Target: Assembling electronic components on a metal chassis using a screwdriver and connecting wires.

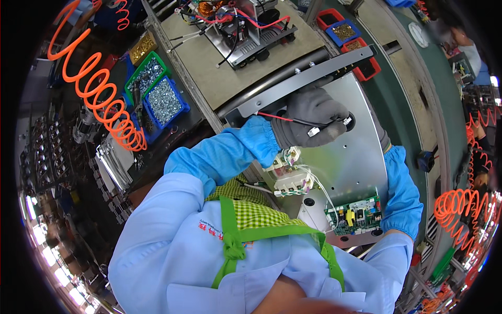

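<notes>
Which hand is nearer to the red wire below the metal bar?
Left: left hand touches the red wire; right hand is farther right, mostly hidden behind the metal panel.

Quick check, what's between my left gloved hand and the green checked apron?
In the head view, white connector blocks lie between your left gloved hand and the green checked apron.

A flat silver metal panel (349, 162) is before the person, a green rectangular circuit board (361, 216) at its near end, cream block-shaped terminals (293, 183) at its left, a long grey metal bar (295, 87) across its far end. Beyond the bar, an open silver metal assembly (243, 46) sits on a beige flat surface (217, 83), with a blue plastic bin (177, 116) to its left.
</notes>
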The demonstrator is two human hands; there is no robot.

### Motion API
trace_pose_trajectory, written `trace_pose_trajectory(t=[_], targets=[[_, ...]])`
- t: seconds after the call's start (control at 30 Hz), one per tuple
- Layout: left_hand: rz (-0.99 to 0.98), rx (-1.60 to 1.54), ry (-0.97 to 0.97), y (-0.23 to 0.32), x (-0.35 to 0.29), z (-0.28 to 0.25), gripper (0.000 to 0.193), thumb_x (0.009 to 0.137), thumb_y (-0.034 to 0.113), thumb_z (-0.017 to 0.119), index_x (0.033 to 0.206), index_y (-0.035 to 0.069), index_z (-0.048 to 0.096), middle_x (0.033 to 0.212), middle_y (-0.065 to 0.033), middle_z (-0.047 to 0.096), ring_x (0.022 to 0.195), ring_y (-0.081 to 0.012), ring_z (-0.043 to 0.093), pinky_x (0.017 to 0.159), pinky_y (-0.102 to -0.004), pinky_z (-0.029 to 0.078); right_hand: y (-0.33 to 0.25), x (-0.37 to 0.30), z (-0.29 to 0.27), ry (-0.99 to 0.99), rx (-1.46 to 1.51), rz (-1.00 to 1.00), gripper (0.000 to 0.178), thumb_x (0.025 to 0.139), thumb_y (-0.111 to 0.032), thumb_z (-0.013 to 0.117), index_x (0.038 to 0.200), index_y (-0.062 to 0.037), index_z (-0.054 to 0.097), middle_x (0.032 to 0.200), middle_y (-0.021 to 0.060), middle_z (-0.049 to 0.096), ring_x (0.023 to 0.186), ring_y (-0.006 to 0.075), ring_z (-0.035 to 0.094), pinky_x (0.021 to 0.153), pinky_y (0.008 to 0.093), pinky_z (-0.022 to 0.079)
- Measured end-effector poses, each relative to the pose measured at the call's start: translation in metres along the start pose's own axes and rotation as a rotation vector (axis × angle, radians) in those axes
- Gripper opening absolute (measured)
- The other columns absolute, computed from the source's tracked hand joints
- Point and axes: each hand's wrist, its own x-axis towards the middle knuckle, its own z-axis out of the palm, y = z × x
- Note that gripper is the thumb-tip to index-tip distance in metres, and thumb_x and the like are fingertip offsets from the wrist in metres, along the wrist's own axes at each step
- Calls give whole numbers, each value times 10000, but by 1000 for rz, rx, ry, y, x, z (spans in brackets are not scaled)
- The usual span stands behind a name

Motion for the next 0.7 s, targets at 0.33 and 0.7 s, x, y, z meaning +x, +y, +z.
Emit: trace_pose_trajectory(t=[0.33, 0.7], targets=[[11, 58, 2, 6, -1, 0, 178, 679, 193, 634, 836, 109, 616, 660, -64, 567, 598, -277, 568, 937, -520, 429, 2, -69, 3, -40, 30, 144, 345, 857, -132, 631, 1172, 2, 581, 1059, 84, 639, 919, 127, 594, 803, 296, 500], [35, 357, -54, 11, 0, 7, 227, 737, 357, 625, 881, 182, 604, 695, -10, 564, 665, -193, 586, 897, -429, 423, 6, -140, -3, -49, 70, 303, 365, 852, -134, 640, 1183, 5, 573, 1060, 85, 639, 920, 129, 594, 803, 298, 501]])
